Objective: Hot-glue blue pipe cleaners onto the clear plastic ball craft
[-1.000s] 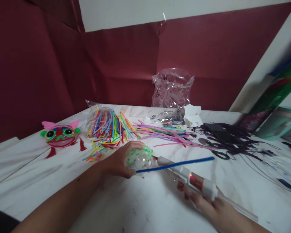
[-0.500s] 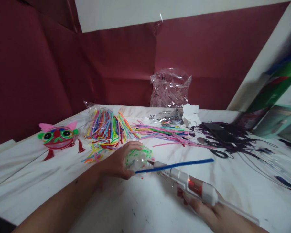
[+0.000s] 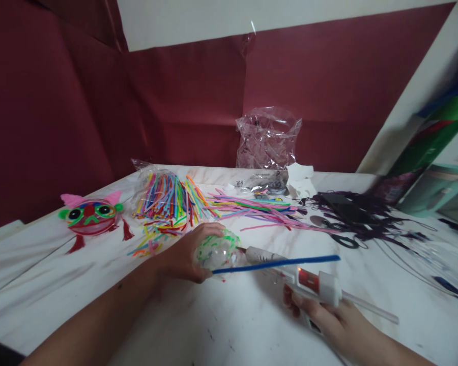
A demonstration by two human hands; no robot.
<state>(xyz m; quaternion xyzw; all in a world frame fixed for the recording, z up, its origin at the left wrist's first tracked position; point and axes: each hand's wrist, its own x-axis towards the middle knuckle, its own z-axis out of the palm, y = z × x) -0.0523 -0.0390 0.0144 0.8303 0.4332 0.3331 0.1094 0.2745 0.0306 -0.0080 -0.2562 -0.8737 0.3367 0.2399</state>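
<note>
My left hand (image 3: 193, 252) is closed around a clear plastic ball (image 3: 213, 252) marked with green lines. A blue pipe cleaner (image 3: 290, 263) sticks out to the right from the same fingers, its near end pinched at the thumb. In my right hand (image 3: 328, 320) is a white hot glue gun (image 3: 286, 272) with a lit orange-red window. A clear glue stick (image 3: 374, 307) protrudes from its back. The gun's nozzle points left at the ball's right side, at or very close to its surface; contact cannot be made out. The pipe cleaner crosses in front of the gun's barrel.
A decorated lion-like face (image 3: 93, 216) with red tassels lies at left. Behind the hands are a bag of coloured pipe cleaners (image 3: 164, 195) and loose pink ones (image 3: 259, 206). Scissors (image 3: 345, 240) and dark purple strands (image 3: 374, 218) lie right. A clear plastic bag (image 3: 269, 140) stands behind.
The glue gun has tilted to a flatter angle, and its nozzle has shifted slightly up and right along the ball. The blue pipe cleaner's free end has dropped a little. My left hand stays nearly still.
</note>
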